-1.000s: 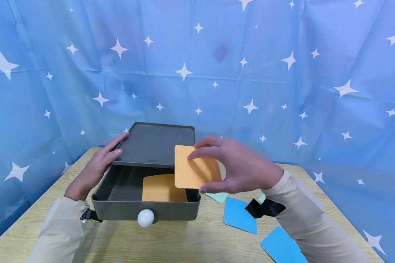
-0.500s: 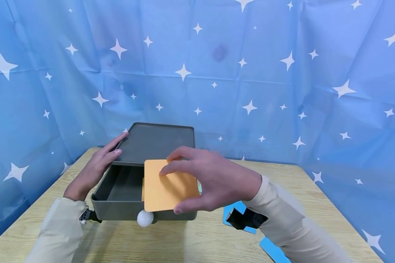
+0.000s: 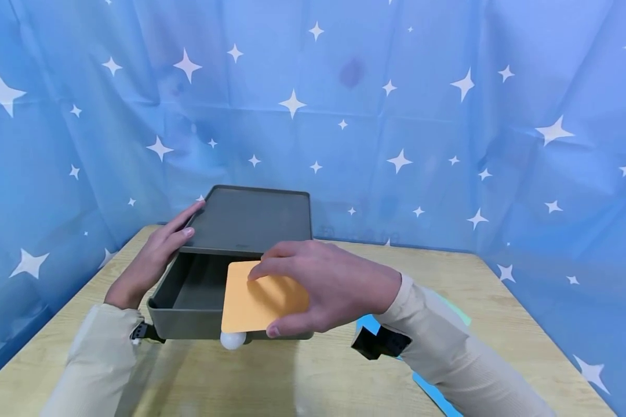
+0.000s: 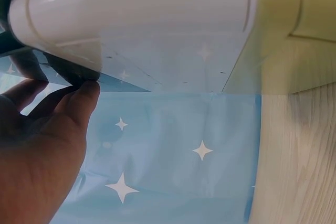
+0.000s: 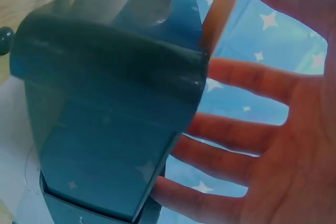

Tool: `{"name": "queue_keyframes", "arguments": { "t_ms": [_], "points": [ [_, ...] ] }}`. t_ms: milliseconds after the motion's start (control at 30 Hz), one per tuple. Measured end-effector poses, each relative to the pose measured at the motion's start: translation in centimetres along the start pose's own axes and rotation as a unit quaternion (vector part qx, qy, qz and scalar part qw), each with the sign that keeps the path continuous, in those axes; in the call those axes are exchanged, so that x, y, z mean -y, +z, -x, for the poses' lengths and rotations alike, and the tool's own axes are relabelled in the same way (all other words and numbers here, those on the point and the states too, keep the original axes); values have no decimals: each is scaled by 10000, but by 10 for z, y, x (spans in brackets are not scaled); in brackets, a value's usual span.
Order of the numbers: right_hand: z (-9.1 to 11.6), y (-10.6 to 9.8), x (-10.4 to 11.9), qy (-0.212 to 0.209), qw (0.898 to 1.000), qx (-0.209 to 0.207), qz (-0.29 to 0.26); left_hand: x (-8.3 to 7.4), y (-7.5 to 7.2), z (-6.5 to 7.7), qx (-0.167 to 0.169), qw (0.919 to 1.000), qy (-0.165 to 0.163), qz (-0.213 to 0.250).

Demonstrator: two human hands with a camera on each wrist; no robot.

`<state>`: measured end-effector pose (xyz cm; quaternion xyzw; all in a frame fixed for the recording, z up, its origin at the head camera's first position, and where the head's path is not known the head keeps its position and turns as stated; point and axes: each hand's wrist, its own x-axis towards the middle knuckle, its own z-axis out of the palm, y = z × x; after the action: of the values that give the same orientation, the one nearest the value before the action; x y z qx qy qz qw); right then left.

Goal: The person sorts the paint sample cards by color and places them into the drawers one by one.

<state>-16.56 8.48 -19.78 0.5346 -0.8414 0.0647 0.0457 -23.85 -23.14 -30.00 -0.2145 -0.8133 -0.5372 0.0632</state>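
In the head view a dark grey drawer box (image 3: pixel 253 220) stands on the table, its drawer (image 3: pixel 188 323) pulled out toward me, with a white round knob (image 3: pixel 233 340) on the front. My left hand (image 3: pixel 153 258) rests along the box's left side, fingers mostly straight, thumb at the top's front corner. My right hand (image 3: pixel 323 284) pinches an orange square card (image 3: pixel 255 301) between fingers and thumb, tilted over the drawer's front right. The card and hand hide the drawer's right part. In the right wrist view the orange card (image 5: pixel 221 11) shows nearly edge-on.
Blue cards (image 3: pixel 434 395) lie on the wooden table (image 3: pixel 355 382) at the right, partly under my right forearm. Part of a green card (image 3: pixel 458 310) shows beyond the sleeve. A blue curtain with white stars (image 3: pixel 344 145) surrounds the table's back and sides.
My right hand has moved left and down with the orange card, from the drawer's right edge to over its front. It now covers another orange card seen earlier inside. The left hand stays put.
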Motion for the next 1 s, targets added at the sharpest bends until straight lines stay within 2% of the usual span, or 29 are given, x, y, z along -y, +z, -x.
{"name": "queue_keyframes", "arguments": {
  "t_ms": [300, 533, 1000],
  "points": [
    [-5, -2, -4, 75, 9998, 144, -80, -3, 0, -9, -28, 10000, -12, 29],
    [-7, 3, -3, 129, 9995, 188, -226, -1, -1, -5, 30, 9998, -188, -18],
    [-8, 3, -7, 5, 9999, -38, -119, -3, -1, -3, 70, 9998, -173, 28]
  ]
}}
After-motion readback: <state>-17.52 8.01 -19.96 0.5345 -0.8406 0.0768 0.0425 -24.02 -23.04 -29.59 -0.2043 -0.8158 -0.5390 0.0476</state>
